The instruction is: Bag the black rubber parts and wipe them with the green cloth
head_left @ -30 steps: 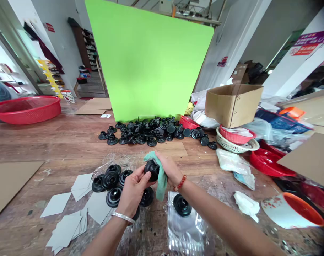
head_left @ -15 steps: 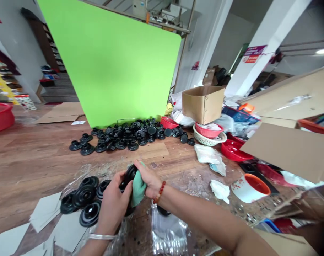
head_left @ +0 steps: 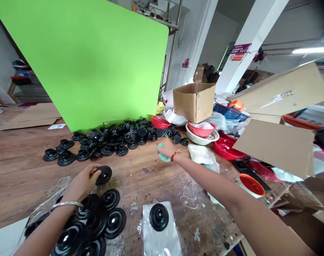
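Observation:
My left hand (head_left: 83, 181) grips a round black stepped disc (head_left: 103, 175) by its side, over the near left group of similar black discs (head_left: 115, 222). Stretched out to the far side, my right hand (head_left: 166, 148) holds a green cloth (head_left: 163, 156) close to the right end of the big heap of black discs (head_left: 116, 138). One more black disc (head_left: 159, 217) lies flat on a stack of clear plastic bags (head_left: 162, 241) at the near middle of the table.
A green board (head_left: 92, 64) stands behind the heap. Farther right are a cardboard box (head_left: 194, 101), a red basket (head_left: 201, 131) in a white basket (head_left: 201, 139), red basins (head_left: 227, 149) and an orange-rimmed bucket (head_left: 251, 185). Grey card (head_left: 7, 234) lies at the near left.
My hands have parted. The left has moved left with a black disc, and the right has reached away to the far right with the cloth. The view has shifted right.

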`<control>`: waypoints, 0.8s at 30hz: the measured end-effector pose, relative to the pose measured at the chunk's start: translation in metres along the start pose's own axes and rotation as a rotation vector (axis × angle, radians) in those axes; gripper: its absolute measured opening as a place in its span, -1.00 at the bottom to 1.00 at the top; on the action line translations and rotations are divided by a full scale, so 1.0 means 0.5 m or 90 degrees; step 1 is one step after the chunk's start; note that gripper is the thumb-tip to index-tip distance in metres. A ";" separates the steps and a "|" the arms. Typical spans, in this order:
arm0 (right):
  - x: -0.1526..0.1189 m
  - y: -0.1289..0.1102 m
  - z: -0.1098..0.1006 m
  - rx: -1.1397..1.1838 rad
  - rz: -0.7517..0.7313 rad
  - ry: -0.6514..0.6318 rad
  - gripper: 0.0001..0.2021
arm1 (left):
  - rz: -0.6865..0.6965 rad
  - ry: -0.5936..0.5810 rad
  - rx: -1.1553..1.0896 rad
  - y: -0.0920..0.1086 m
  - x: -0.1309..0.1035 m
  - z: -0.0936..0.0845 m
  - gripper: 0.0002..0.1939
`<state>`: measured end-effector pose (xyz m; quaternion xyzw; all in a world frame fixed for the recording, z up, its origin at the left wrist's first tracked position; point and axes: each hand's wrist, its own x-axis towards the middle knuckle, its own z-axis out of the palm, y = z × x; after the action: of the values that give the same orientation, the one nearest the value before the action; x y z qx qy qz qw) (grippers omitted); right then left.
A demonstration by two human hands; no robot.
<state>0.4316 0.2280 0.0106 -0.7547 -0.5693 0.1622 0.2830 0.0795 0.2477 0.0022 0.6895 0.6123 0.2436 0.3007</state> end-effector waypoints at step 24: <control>-0.223 -0.220 0.045 0.308 -0.527 -0.280 -0.71 | -0.068 -0.203 -0.617 0.103 -0.194 0.021 -0.40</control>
<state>0.3012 0.1486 0.0514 -0.3277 -0.8119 0.3181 0.3637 0.1102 0.1469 0.0349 0.4676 0.4096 0.3754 0.6875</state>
